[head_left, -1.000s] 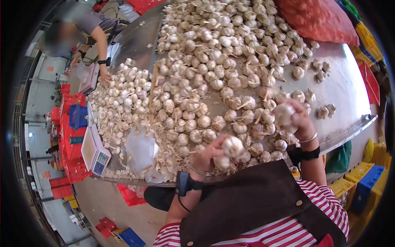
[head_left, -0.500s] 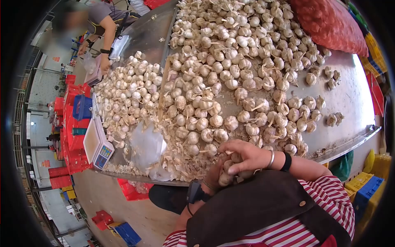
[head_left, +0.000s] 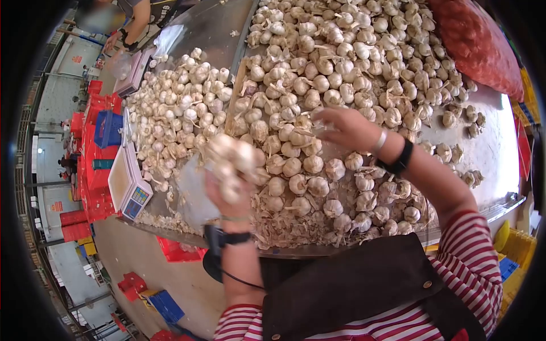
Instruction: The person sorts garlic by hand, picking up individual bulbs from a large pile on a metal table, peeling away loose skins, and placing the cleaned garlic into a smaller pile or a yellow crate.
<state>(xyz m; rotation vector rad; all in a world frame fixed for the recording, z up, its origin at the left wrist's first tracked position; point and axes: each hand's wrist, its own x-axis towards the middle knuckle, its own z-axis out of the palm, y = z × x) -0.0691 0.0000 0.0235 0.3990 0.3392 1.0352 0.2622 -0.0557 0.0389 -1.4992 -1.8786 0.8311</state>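
Note:
My left hand (head_left: 227, 196) is raised over the near left part of the table, wrapped round several garlic bulbs (head_left: 232, 162), blurred by motion. My right hand (head_left: 344, 129) reaches over the large pile of garlic (head_left: 318, 82); its fingers are bent down at the bulbs, and a papery stem or bulb shows near the fingertips. Whether it grips anything is unclear. A clear plastic bag (head_left: 196, 196) lies beside my left hand. Left of a wooden divider (head_left: 235, 105) is a second pile of cleaner-looking bulbs (head_left: 185, 108).
A digital scale (head_left: 126, 184) stands at the left table edge, with another scale (head_left: 135, 71) farther off near a co-worker's arm (head_left: 136, 24). A red mesh sack (head_left: 478, 45) lies at the far right. Garlic skins (head_left: 284, 227) litter the near edge.
My hands have parted. The left moved up and left with several bulbs; the right moved up over the large pile. The co-worker's arm drew back from the far scale.

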